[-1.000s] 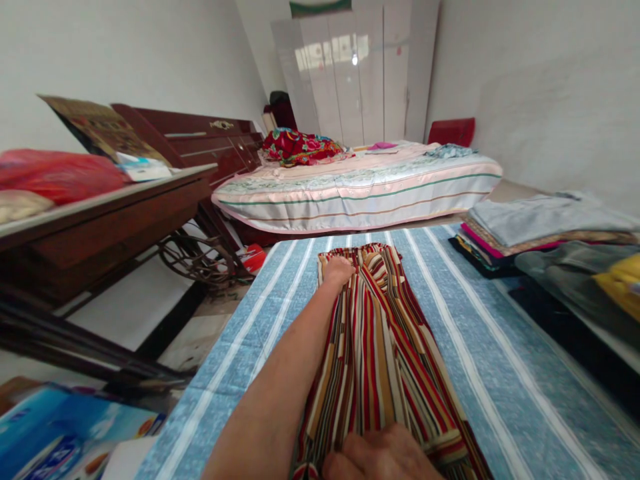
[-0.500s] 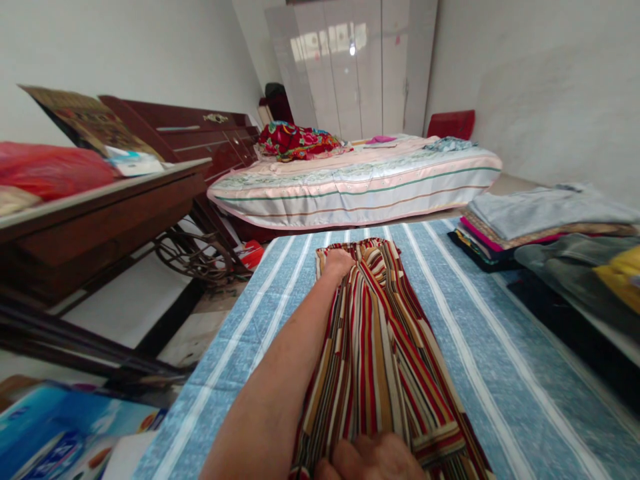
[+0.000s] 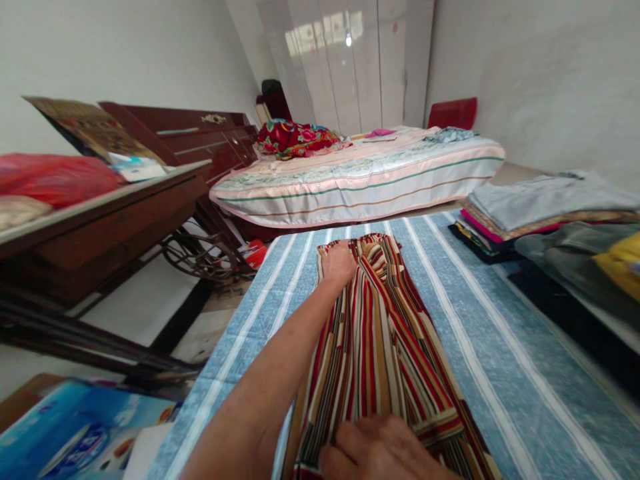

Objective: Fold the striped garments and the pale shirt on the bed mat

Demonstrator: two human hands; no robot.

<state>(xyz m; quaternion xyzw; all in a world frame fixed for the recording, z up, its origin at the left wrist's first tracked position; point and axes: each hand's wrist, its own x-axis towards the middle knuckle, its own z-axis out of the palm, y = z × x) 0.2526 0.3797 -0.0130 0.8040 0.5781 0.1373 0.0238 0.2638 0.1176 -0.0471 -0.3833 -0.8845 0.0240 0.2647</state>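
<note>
A pair of striped trousers (image 3: 375, 333) in red, tan, black and cream lies lengthwise on the blue bedspread with white stripes (image 3: 450, 313). Their gathered waistband points away from me. At the waistband's left side my left hand (image 3: 340, 263) is closed on the cloth, its fingertips hidden. Nearer to me, at the bottom of the view, my right hand (image 3: 383, 450) has its fingers curled into the fabric of the same trousers. The lowest part of the trousers runs out of view beneath that hand.
On the right are stacked folded clothes (image 3: 555, 203), with a yellow garment (image 3: 620, 267) beside them. A wooden table (image 3: 125, 220) stands at left, above a blue package (image 3: 75, 427). Beyond is a larger bed (image 3: 360, 193) with a red floral bundle (image 3: 295, 139).
My right hand has come slightly further up the trousers and shows more. My left hand stays at the waistband, its wrist a little more raised. The view has shifted slightly.
</note>
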